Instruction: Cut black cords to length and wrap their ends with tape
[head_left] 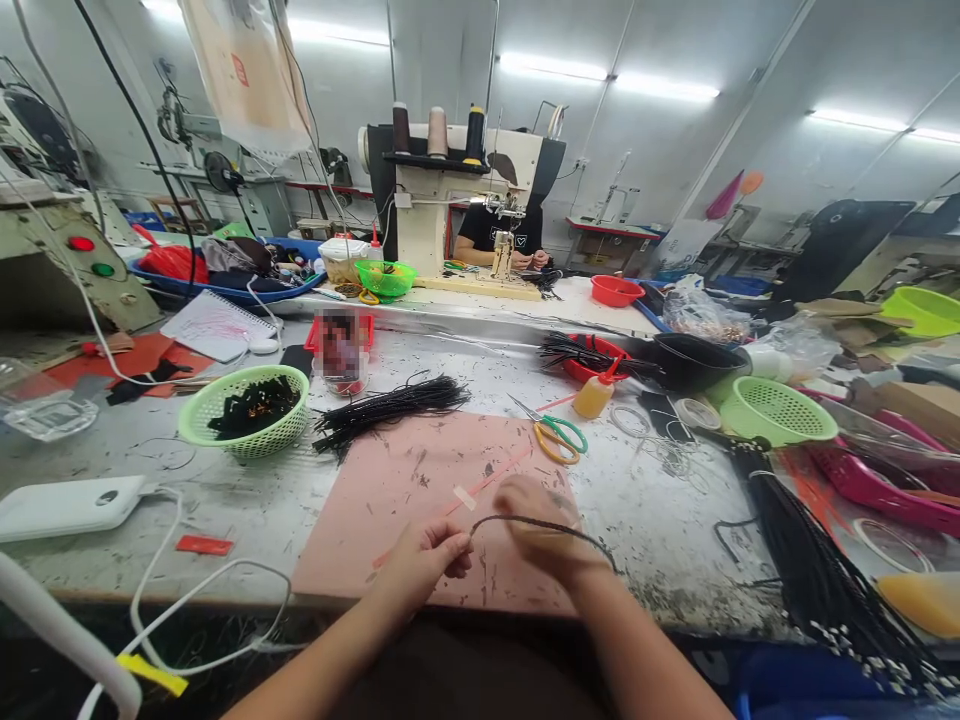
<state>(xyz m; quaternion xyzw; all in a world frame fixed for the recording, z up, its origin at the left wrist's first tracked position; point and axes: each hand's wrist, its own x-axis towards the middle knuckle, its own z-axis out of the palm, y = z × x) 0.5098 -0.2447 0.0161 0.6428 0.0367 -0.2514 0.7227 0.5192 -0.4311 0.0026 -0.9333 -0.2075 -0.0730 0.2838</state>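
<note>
1. The left hand (426, 562) is low in the middle of the frame. Its fingers are pressed together, pinching one end of a thin black cord (540, 527).
2. The right hand (541, 530) is just beside it, to the right. It is blurry, its fingers are curled, and the cord runs under it, so it seems to hold the cord too.
3. The cord bends in a curve from the left hand, past the right hand, and off over the right wrist.
4. Both hands are over a pink mat (420, 490) that lies flat on the grey worktop (660, 520).
5. A bundle of black cords (390, 405) lies at the top edge of the mat.
6. Scissors (556, 437) with green and yellow handles lie at the mat's upper right corner.
7. A green basket (247, 410) with dark bits in it stands to the left of the mat.
8. A white box (67, 505) with a white cable lies at the far left.
9. Another person sits behind a sewing machine (457, 190) at the top middle.
</note>
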